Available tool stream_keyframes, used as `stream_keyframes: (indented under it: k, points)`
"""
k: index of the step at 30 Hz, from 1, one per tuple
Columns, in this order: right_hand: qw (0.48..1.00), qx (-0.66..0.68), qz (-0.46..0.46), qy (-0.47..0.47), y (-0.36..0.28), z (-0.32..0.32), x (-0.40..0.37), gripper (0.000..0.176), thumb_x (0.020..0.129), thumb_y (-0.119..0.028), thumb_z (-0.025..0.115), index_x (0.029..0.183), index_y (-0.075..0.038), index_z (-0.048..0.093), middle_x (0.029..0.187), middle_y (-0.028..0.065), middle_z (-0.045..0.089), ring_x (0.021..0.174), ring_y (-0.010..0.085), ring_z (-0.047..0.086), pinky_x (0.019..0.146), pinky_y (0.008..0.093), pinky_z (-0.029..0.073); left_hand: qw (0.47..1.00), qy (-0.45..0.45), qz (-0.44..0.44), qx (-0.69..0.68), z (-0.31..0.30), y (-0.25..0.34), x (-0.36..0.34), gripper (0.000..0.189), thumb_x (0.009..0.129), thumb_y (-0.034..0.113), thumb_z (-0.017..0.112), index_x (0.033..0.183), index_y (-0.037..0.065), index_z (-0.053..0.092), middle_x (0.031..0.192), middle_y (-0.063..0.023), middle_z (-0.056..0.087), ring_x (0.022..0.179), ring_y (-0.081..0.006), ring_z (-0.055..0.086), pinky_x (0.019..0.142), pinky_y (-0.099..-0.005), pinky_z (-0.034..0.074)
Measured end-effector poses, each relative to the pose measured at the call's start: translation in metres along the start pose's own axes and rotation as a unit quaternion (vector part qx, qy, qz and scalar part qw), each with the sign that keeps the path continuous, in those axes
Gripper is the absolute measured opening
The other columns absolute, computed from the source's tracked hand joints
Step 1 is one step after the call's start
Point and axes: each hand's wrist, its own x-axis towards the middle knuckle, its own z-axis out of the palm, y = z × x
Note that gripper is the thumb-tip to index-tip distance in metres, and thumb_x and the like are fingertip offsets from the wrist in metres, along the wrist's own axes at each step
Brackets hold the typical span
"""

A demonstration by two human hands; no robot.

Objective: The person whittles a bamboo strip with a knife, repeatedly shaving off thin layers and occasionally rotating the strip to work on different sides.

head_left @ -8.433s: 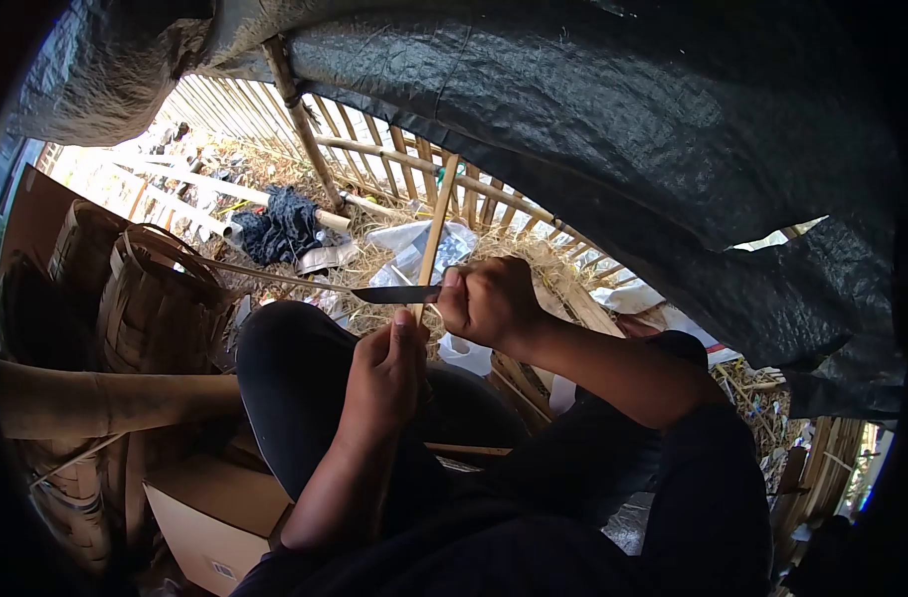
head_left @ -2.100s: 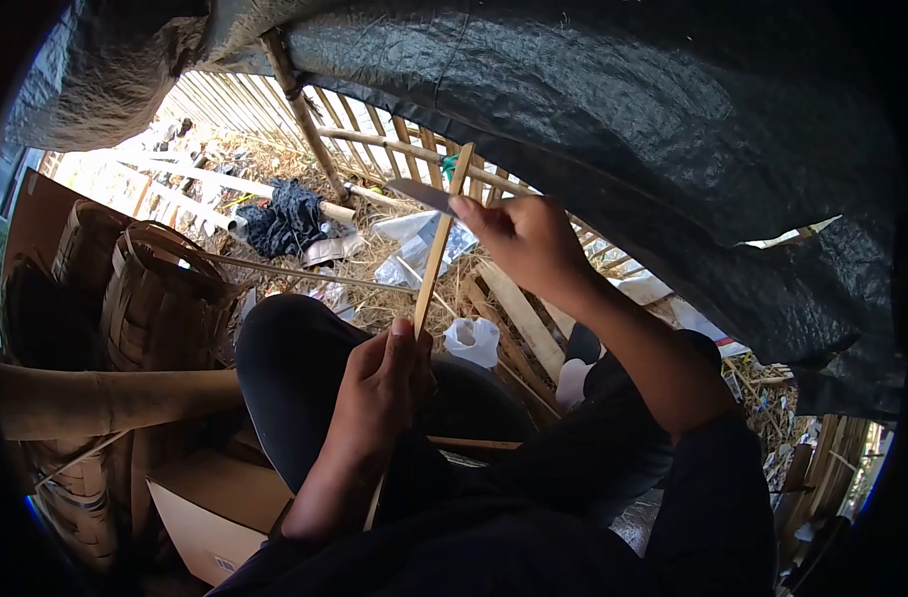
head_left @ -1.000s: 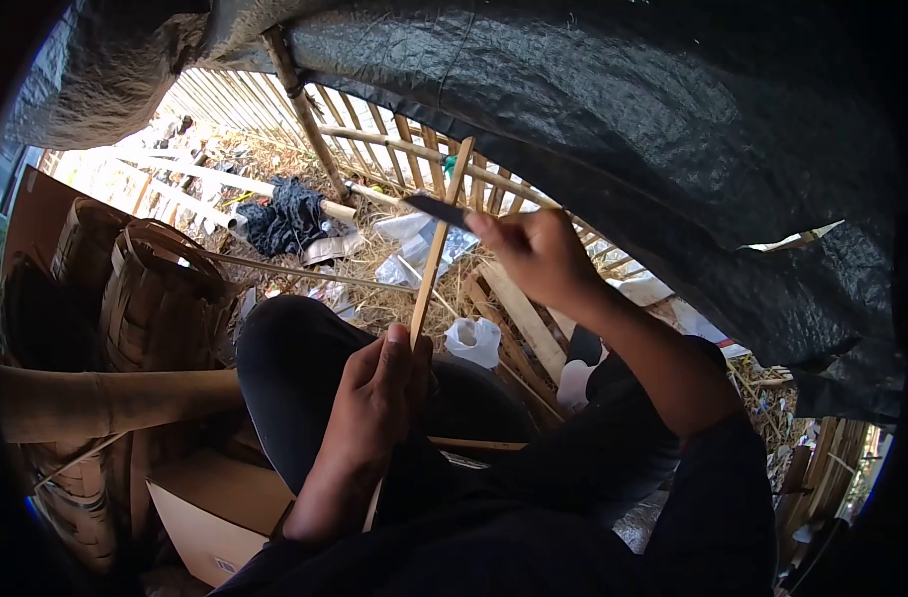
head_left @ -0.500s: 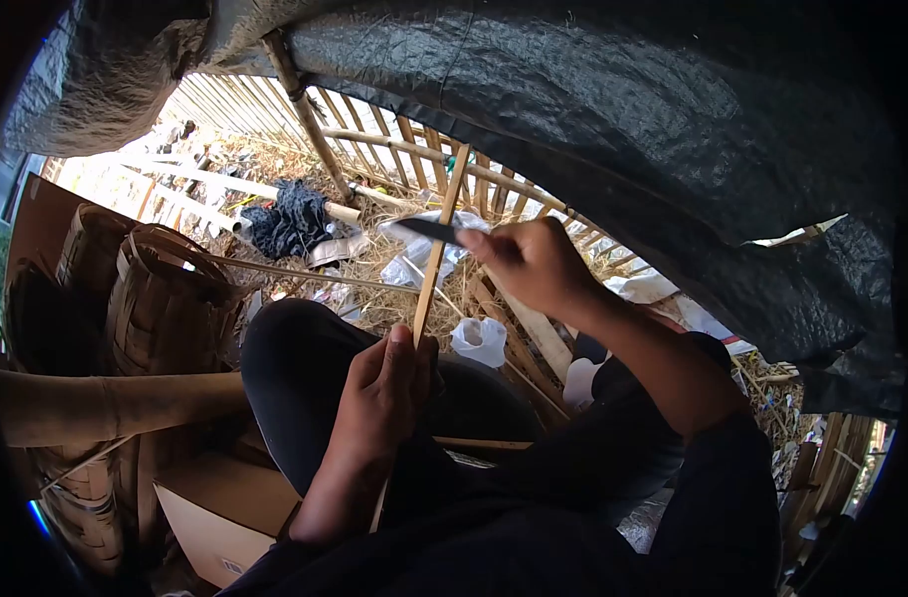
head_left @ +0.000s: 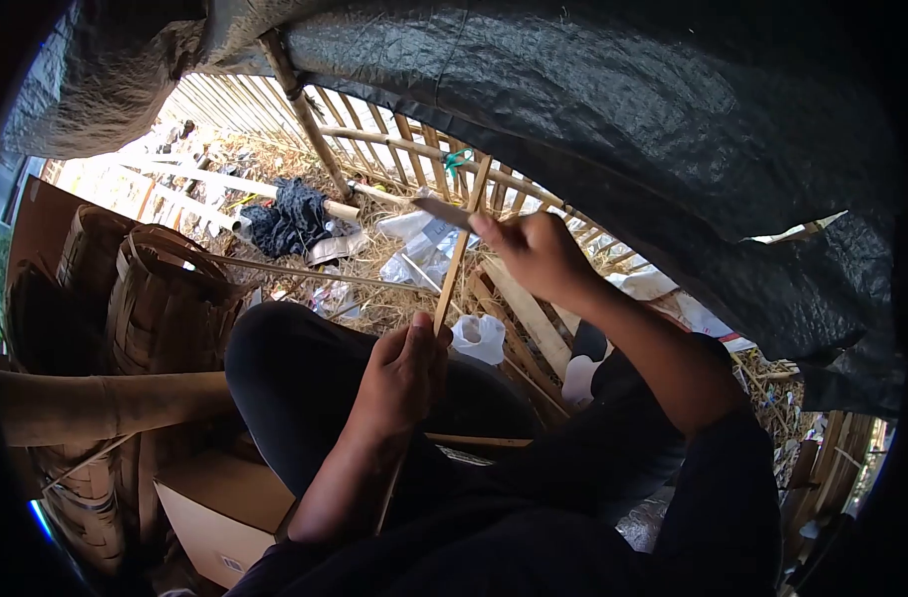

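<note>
My left hand (head_left: pixel 402 376) is closed around a thin bamboo strip (head_left: pixel 458 269), thumb along its top. The strip slants up and away from me, and its lower end runs back under my forearm toward my lap. In my right hand (head_left: pixel 536 257) is a knife (head_left: pixel 442 212), its dark blade pointing left. The blade lies across the upper part of the strip; whether it touches is hard to tell. The knife's handle is hidden inside my fist.
Woven baskets (head_left: pixel 166 298) and a cardboard box (head_left: pixel 215 527) stand at my left, beside a thick bamboo pole (head_left: pixel 116 406). Ahead are a slatted bamboo fence (head_left: pixel 394 149), straw, a white plastic cup (head_left: pixel 479 339) and dark cloth (head_left: pixel 287 219). A black tarp (head_left: pixel 613 109) hangs overhead.
Both hands have shifted slightly to the right, and the strip has moved with my left hand. The knife blade has tilted and sits a little higher. My left knee has moved left.
</note>
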Motion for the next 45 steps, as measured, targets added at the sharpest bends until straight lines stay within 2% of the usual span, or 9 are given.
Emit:
stream_keyframes:
  k: [10,13,17,20,24,29,37,40,45]
  points:
    - [0.998,-0.016,0.063,0.016,0.011,0.003,-0.001,0.069,0.096,-0.053,0.05,0.047,-0.004,0.044,0.039,0.0015,0.037,0.039,0.0114,0.037,0.044,0.0351,0.033,0.999,-0.018,-0.012,-0.03,0.004,-0.006,0.018,0.039,0.102,0.04,0.041,0.085,0.009,0.056,0.053,0.0042,0.047,0.038,-0.0045,0.04,0.033,-0.0189,0.027]
    - [0.998,0.016,-0.051,-0.02,0.014,0.027,-0.021,0.071,0.095,-0.056,0.049,0.046,-0.005,0.046,0.038,0.0014,0.038,0.037,0.0117,0.036,0.04,0.0334,0.03,0.998,0.006,-0.043,-0.053,0.002,-0.006,0.018,0.038,0.102,0.04,0.041,0.086,0.009,0.056,0.053,0.0041,0.047,0.037,-0.0048,0.04,0.033,-0.0191,0.026]
    - [0.997,0.033,0.039,0.056,0.011,0.011,-0.009,0.07,0.095,-0.055,0.05,0.046,-0.005,0.047,0.038,0.0009,0.038,0.035,0.0126,0.037,0.04,0.0327,0.03,0.998,-0.005,-0.043,-0.04,0.006,-0.004,0.015,0.042,0.101,0.043,0.041,0.086,0.008,0.057,0.054,0.0044,0.046,0.039,-0.0043,0.039,0.036,-0.0187,0.027]
    - [0.997,-0.009,-0.078,0.024,0.011,0.031,-0.028,0.069,0.095,-0.053,0.051,0.047,-0.004,0.047,0.039,0.0034,0.038,0.037,0.0142,0.038,0.042,0.0349,0.033,0.999,0.012,-0.032,-0.038,0.005,-0.011,0.021,0.046,0.101,0.047,0.041,0.085,0.007,0.056,0.055,0.0053,0.044,0.041,-0.0036,0.038,0.038,-0.0182,0.029]
    - [0.998,0.002,0.018,0.055,0.014,0.009,-0.009,0.068,0.096,-0.053,0.05,0.049,-0.004,0.052,0.039,0.0043,0.041,0.035,0.0143,0.039,0.04,0.0354,0.032,0.999,-0.01,-0.007,-0.047,0.008,-0.013,0.021,0.046,0.101,0.045,0.041,0.083,0.005,0.056,0.055,0.005,0.044,0.041,-0.0035,0.037,0.038,-0.0185,0.028]
    - [0.999,-0.011,-0.033,-0.031,0.005,0.032,-0.036,0.06,0.094,-0.044,0.06,0.05,-0.003,0.051,0.042,0.0012,0.039,0.043,0.0084,0.037,0.043,0.032,0.031,0.999,0.001,-0.035,-0.021,0.004,-0.012,0.019,0.045,0.102,0.042,0.04,0.085,0.004,0.057,0.055,0.003,0.047,0.041,-0.005,0.04,0.036,-0.0196,0.029]
    - [0.997,0.039,-0.051,0.034,0.003,0.014,-0.021,0.032,0.085,-0.024,0.071,0.064,-0.001,0.06,0.05,0.0015,0.053,0.048,0.0061,0.047,0.046,0.0283,0.037,0.993,-0.062,0.028,0.094,0.017,-0.007,0.012,0.048,0.104,0.039,0.033,0.085,0.001,0.056,0.054,-0.0011,0.048,0.045,-0.009,0.047,0.042,-0.0218,0.037]
    - [0.993,0.028,-0.064,0.094,-0.003,0.005,-0.013,0.033,0.08,-0.024,0.068,0.061,0.001,0.058,0.049,0.0118,0.054,0.045,0.0183,0.055,0.048,0.0368,0.043,0.994,-0.08,0.033,0.072,0.026,0.006,0.002,0.048,0.105,0.038,0.032,0.085,0.001,0.055,0.058,-0.0031,0.05,0.047,-0.0109,0.049,0.047,-0.0222,0.04]
    - [0.975,0.046,-0.053,0.211,0.002,-0.029,0.004,0.037,0.084,-0.027,0.066,0.061,0.0,0.059,0.049,0.0085,0.055,0.045,0.0125,0.053,0.048,0.0337,0.041,0.987,-0.137,0.001,0.088,0.025,0.01,-0.014,0.048,0.105,0.039,0.031,0.086,0.001,0.055,0.06,-0.0033,0.05,0.048,-0.0111,0.05,0.048,-0.0232,0.041]
